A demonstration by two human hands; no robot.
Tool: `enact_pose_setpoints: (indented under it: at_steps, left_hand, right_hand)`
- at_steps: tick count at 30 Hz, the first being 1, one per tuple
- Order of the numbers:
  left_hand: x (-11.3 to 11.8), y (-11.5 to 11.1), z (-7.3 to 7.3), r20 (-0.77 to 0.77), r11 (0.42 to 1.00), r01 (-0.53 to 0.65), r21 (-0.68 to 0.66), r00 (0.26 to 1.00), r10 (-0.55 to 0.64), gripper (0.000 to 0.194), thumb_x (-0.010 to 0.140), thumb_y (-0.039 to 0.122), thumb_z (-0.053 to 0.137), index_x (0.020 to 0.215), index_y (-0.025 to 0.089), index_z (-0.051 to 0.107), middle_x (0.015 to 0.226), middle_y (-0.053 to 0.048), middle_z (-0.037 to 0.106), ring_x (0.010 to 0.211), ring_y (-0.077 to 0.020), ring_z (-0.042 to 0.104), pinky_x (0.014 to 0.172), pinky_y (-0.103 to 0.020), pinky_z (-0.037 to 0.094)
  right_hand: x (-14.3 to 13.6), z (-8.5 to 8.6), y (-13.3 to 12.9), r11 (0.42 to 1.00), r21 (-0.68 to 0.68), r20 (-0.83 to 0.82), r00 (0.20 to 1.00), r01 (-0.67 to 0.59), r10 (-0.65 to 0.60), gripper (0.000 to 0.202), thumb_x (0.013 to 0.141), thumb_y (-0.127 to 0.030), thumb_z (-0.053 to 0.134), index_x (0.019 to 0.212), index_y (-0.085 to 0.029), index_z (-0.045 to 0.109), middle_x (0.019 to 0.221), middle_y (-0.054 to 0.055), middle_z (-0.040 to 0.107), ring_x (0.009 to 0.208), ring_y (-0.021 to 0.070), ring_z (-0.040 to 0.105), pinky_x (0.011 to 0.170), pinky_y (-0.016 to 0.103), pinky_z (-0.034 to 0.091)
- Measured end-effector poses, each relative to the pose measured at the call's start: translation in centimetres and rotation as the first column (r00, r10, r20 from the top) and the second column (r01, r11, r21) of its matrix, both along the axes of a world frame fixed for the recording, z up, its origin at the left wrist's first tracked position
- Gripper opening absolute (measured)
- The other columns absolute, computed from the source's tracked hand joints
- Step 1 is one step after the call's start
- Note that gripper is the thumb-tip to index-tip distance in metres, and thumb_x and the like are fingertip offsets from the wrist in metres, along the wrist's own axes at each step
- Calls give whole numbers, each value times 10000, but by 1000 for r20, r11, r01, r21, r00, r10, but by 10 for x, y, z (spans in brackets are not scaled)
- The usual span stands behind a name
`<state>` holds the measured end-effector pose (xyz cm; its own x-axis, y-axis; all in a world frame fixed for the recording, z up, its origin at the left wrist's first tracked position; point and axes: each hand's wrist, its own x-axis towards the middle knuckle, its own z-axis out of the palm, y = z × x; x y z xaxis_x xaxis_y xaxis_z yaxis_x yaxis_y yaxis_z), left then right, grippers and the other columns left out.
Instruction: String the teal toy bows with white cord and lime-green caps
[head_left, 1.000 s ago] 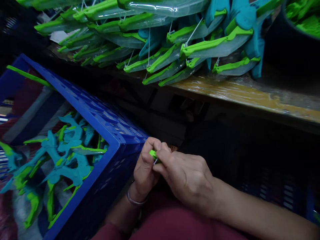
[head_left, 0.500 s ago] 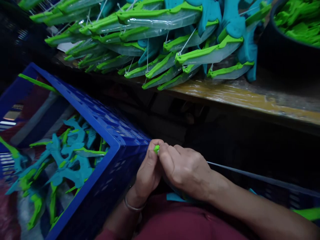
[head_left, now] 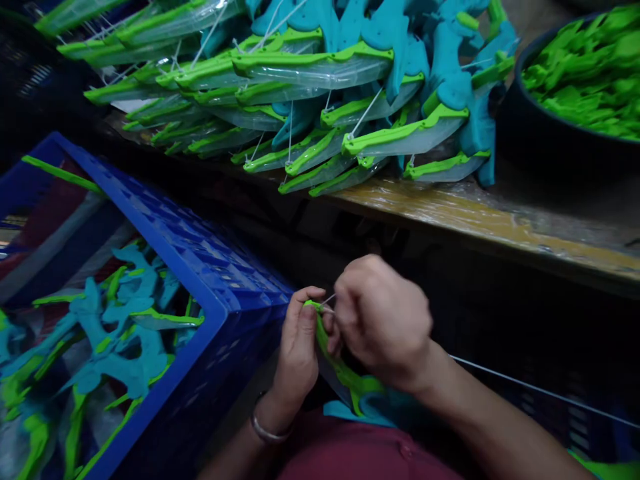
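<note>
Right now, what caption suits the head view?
Left hand grips a curved green-and-teal plastic piece; right hand holds thin white string.

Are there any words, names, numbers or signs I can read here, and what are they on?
None: no word, brand, number or sign can be read.
Held piece: no readable text.
Crate: no readable text.
Tub: no readable text.
White scrap: too small and dim to tell.

Lower left of the frame here, a crate [head_left: 200, 287] with assemblies [head_left: 140, 360] inside; across the top, a table [head_left: 440, 212] bearing piled bow-pieces [head_left: 315, 70] and, upper right, a tub [head_left: 525, 127] of loose parts [head_left: 590, 73]; lower centre, beside the crate, left hand [head_left: 299, 343], workpiece [head_left: 354, 381], right hand [head_left: 384, 323].
</note>
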<state>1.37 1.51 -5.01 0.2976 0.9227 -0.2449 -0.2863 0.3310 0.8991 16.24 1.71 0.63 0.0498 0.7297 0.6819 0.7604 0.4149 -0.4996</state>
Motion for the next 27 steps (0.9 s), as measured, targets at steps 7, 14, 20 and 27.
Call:
enact_pose_setpoints:
  at_steps: [7,14,20,27]
  left_hand:
    - [4,3,4,138,995,73,-64,988,-63,136,973,342,668,939,221,614,722,59,596,449,-65,542,434,-181,482]
    - [3,6,17,110,998,62,-30,992,-58,124,960,265,676,864,190,650,717,57,574,447,-69,585,448,-189,521]
    - [4,4,17,85,999,22,48,996,-26,108,920,264,729,842,192,711,842,19,626,510,-53,590,444,-143,503]
    - [3,-1,19,69,994,60,93,995,-67,112,942,263,704,850,201,720,848,27,615,421,-6,482,419,-134,461]
  right_hand:
    - [8,-4,4,971,-207,-354,934,-120,40,187,1034,-142,485,860,-188,539,779,-8,535,677,106,529,611,243,428]
    - [1,-29,-12,949,-281,-537,843,-144,-31,172,1018,-179,543,862,-181,617,799,1,611,717,114,594,652,241,486]
    - [-10,-28,-29,948,-164,-522,839,-272,150,107,1011,-168,555,969,-186,652,995,60,633,799,127,649,694,263,569]
    - [-21,-21,-31,856,-239,-893,449,-459,-8,84,962,-277,656,992,-203,632,886,-12,609,436,41,554,377,162,445]
